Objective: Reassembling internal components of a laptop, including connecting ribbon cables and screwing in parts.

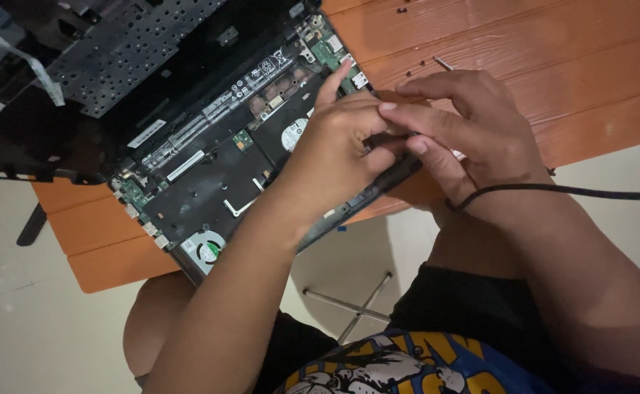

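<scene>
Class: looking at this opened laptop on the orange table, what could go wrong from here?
1. Tiny loose screws lie scattered on the orange table; they might roll off.
2. The laptop overhangs the table's edge and might slip.
3. A black cable crosses the right hand and could snag.

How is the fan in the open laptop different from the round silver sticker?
The round cooling fan sits at the near corner of the opened black laptop, away from both hands; the round silver sticker lies mid-board beside the left hand. The fan has a green centre; the sticker looks flat. Both are round.
</scene>
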